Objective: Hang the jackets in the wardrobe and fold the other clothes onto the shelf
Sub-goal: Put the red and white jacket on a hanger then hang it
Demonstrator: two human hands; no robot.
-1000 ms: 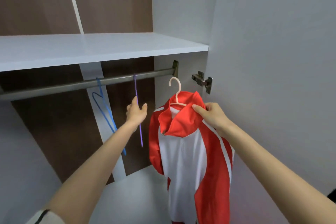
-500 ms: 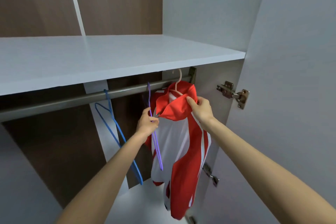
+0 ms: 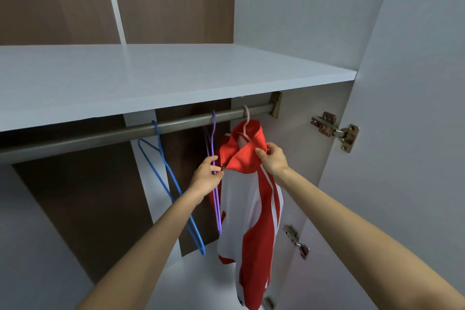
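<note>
Left hand (image 3: 205, 177) pinches zip (image 3: 223, 166) at collar (image 3: 245, 158) front; right hand (image 3: 273, 160) grips collar edge. Jacket (image 3: 247, 209) hangs below hands, hanger (image 3: 247, 118) on rail (image 3: 100, 137) above. Likely light, soft, slippery: hold by collar.

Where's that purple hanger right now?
In the head view, the purple hanger hangs on the rail just right of centre, between the blue hanger and the red and white jacket, its wire passing through the left hand.
</note>
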